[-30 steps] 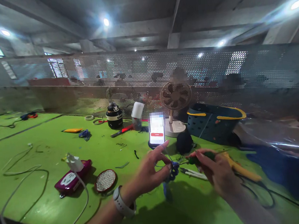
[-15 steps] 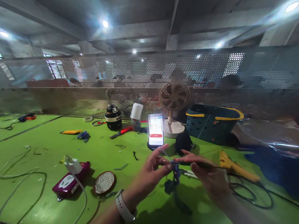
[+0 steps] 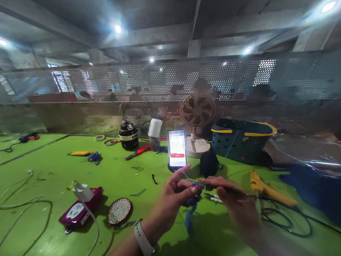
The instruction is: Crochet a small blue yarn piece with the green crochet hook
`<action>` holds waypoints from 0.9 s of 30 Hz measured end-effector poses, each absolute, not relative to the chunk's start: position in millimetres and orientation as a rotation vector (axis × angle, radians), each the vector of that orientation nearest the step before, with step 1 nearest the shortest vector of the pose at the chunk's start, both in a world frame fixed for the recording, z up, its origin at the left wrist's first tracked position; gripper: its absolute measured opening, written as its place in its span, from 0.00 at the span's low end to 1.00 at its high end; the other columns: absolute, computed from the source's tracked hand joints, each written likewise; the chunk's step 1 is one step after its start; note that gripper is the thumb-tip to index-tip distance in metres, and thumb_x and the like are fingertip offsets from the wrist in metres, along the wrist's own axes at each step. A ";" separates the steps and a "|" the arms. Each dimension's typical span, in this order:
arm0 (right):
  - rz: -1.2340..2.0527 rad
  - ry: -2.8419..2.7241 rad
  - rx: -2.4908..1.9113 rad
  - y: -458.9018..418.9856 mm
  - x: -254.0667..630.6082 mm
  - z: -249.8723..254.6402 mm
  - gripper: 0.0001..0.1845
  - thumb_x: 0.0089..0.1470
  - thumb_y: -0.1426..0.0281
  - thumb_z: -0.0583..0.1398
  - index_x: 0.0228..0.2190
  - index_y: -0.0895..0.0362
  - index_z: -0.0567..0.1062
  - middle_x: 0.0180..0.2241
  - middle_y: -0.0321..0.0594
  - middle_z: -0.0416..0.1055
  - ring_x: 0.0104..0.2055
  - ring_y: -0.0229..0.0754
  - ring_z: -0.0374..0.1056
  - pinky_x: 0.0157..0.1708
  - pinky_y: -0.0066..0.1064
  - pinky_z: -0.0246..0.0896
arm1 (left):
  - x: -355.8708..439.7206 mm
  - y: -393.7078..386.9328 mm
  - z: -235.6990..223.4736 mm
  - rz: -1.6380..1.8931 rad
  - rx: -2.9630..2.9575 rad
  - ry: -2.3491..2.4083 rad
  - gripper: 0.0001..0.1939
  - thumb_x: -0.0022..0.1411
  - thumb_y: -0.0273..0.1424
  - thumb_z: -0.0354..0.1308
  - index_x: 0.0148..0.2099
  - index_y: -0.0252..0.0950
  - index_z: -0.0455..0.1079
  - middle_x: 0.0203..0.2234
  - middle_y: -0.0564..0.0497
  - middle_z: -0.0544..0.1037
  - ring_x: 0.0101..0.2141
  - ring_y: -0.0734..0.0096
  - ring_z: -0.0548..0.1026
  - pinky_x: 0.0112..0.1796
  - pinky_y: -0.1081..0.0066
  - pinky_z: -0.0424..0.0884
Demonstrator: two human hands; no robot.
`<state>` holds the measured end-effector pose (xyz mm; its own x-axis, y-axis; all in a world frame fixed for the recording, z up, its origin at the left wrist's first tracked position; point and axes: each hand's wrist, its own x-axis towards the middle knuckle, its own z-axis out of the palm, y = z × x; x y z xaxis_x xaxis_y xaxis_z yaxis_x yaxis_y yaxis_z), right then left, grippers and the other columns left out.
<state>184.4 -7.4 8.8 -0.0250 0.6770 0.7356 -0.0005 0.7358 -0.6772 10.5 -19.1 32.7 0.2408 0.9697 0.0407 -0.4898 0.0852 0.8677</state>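
Yarnwork [image 3: 191, 201] and tool [image 3: 210, 186], head view

The left hand [image 3: 171, 196] pinches the yarnwork, with a strand [image 3: 185, 175] over its raised forefinger; the right hand [image 3: 237, 202] is closed on the tool. The yarnwork hangs above the near middle, right of centre. A slack forefinger could let the strand slip; a jerked tool might snag it. Green table [image 3: 112, 177], cluttered; far side, perforated screen [image 3: 160, 78], concrete ceiling [image 3: 154, 10], lamps [image 3: 118, 29].

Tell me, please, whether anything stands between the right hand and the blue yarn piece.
Nothing visible blocks it; the slim tool in the right hand reaches toward the blue yarn piece in the left hand.
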 end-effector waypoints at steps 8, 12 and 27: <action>0.398 -1.577 -0.542 -7.4 182.3 15.3 0.05 0.59 0.63 0.62 0.35 0.47 0.80 0.33 0.35 0.83 0.33 0.45 0.80 0.52 0.48 0.68 | 19.5 -21.5 14.5 1.251 0.923 0.661 0.35 0.48 0.30 0.73 0.59 0.41 0.69 0.24 0.56 0.74 0.26 0.78 0.68 0.30 0.74 0.63; 0.463 -1.560 -0.594 -7.4 184.5 16.4 0.07 0.58 0.63 0.62 0.31 0.50 0.79 0.31 0.36 0.83 0.34 0.45 0.79 0.50 0.44 0.70 | 12.2 -22.6 21.2 1.240 1.028 0.624 0.31 0.51 0.33 0.71 0.58 0.39 0.70 0.27 0.53 0.75 0.28 0.76 0.70 0.30 0.74 0.64; -0.486 -1.906 -0.594 -17.9 187.7 10.0 0.16 0.59 0.75 0.60 0.47 0.47 0.75 0.43 0.41 0.81 0.42 0.45 0.77 0.63 0.52 0.49 | 28.0 -27.8 7.2 1.340 0.862 0.568 0.36 0.53 0.34 0.71 0.62 0.42 0.65 0.25 0.54 0.77 0.27 0.75 0.73 0.31 0.73 0.66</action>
<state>187.7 -17.9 10.0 -0.3431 0.1836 0.9212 0.6025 0.7954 0.0659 28.0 -27.8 7.2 0.1707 0.9781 0.1192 -0.5946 0.0058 0.8040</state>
